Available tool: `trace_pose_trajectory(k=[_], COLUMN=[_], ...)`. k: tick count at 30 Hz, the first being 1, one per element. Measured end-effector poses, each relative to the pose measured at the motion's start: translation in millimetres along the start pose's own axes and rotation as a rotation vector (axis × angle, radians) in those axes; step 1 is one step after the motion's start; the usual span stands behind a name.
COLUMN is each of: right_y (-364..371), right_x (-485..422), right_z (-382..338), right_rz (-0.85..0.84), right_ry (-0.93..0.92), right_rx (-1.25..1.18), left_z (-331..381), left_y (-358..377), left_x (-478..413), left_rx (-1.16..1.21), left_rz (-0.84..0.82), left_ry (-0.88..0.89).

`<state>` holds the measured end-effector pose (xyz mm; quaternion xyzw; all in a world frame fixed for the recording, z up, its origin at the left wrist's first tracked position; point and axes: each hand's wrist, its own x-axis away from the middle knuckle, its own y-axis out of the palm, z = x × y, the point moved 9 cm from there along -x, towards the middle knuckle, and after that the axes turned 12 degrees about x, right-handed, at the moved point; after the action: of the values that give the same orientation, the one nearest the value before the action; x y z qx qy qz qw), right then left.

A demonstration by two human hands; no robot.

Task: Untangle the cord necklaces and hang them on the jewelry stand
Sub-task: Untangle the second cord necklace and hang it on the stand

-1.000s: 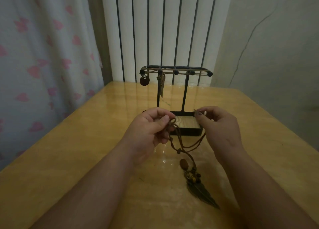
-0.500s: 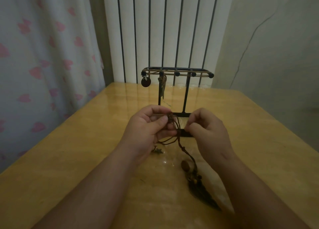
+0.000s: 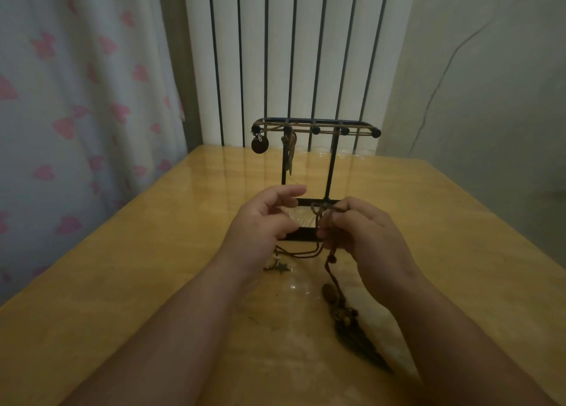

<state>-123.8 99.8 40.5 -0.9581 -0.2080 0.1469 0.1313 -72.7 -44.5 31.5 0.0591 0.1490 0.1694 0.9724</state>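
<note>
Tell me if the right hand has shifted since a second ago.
Yes. The right hand moved left, from the right end of the stand's base to in front of its right post, pinching the cord.

1. black metal jewelry stand (image 3: 330, 166): base at 12 o'clock mostly hidden behind both hands.
2. brown tangled cord necklaces (image 3: 320, 211): strands vanish under left hand (image 3: 263, 221) and into right hand (image 3: 364, 234); can't tell if the left grips any.
3. dark leaf-shaped pendant (image 3: 358, 341), 5 o'clock: dim, detail unreadable.
4. small star charm (image 3: 283, 267): neighbouring bead too small to identify.
5. forearms: cut off by bottom edge.
</note>
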Motion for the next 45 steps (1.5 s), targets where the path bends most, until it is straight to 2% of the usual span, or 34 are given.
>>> trace_pose_trajectory(k=[3,8,13,20,25,35,45], right_y=[1,2,-1,-13,-12,0,0], right_x=[-2,-2,-1,-1,0,2,3], right_z=[2,0,0,1,-4,3,-2], right_rz=[-0.033,-0.046,-0.027,0.011,-0.011,-0.1,-0.1], right_ry=[0.021,-0.029,0.001,0.036,0.017,0.099,0.024], right_rx=[-0.135,-0.031,0.014,0.046,0.082,-0.134,-0.047], left_z=[-2,-2,3,3,9,9,8], left_y=[14,19,19,15,10,8,9], left_x=[3,5,7,7,6,6,6], left_rx=[-0.149,-0.299,-0.296,-0.077,-0.135,-0.097,-0.167], left_rz=[-0.115,-0.126,-0.095,-0.084,-0.057,-0.042,-0.061], left_ry=[-0.016,-0.015,0.016,-0.015,0.044,0.054,0.064])
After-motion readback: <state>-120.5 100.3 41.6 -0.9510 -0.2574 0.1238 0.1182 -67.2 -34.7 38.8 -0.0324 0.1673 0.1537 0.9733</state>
